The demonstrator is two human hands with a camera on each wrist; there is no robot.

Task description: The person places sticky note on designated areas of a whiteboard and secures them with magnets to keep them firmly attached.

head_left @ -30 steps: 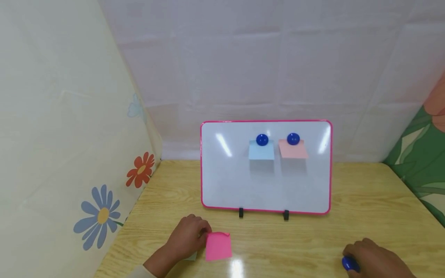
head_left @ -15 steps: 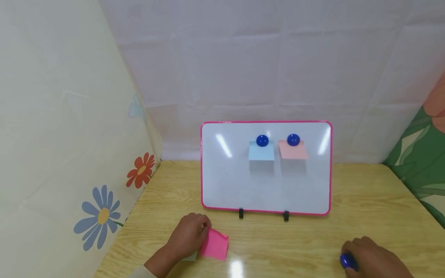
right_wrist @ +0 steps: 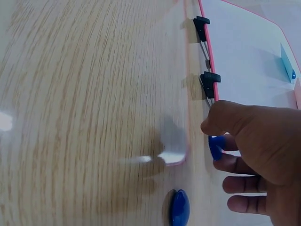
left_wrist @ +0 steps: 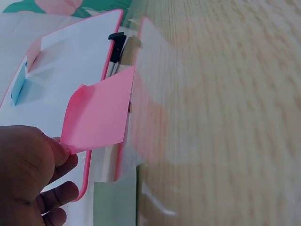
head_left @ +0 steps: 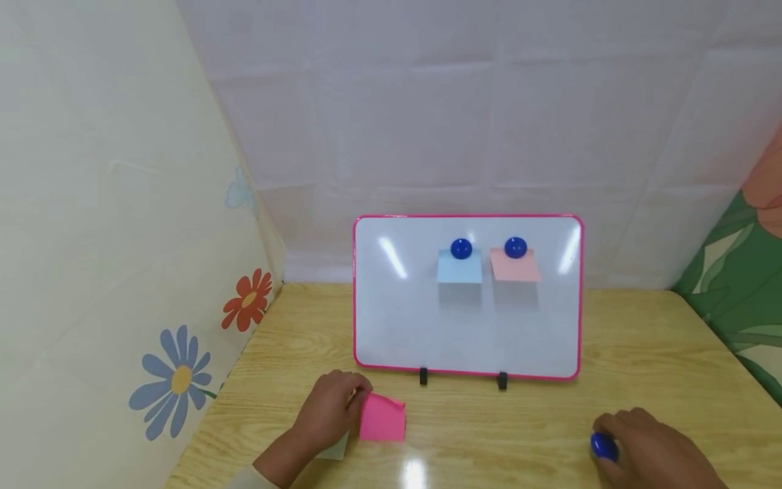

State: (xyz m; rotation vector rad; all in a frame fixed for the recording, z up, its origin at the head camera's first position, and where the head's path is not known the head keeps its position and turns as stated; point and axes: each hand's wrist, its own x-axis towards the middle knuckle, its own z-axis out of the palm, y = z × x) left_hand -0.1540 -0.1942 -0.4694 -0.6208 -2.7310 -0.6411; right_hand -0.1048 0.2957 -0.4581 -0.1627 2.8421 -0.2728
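Note:
A bright pink sticky note (head_left: 383, 418) is pinched at one corner between the thumb and finger of my left hand (head_left: 330, 411); in the left wrist view the pink note (left_wrist: 101, 113) hangs over the table, its far edge curled. Beneath that hand a pale green sticky note (left_wrist: 115, 202) lies on the table, partly hidden in the head view. My right hand (head_left: 656, 445) holds a round blue magnet (head_left: 604, 446) between thumb and fingers, above the table at the right. A second blue magnet (right_wrist: 180, 208) rests on the table below it in the right wrist view.
A pink-framed whiteboard (head_left: 397, 319) stands on black clips (head_left: 423, 375) at the back of the table. Blue magnets fix a light blue note (head_left: 459, 272) and a light pink note (head_left: 515, 268) to it. A flowered cloth (head_left: 122, 238) borders the left side.
The pink note has swung left then back right and risen slightly with my left hand. My right hand has moved a little left and up with the magnet.

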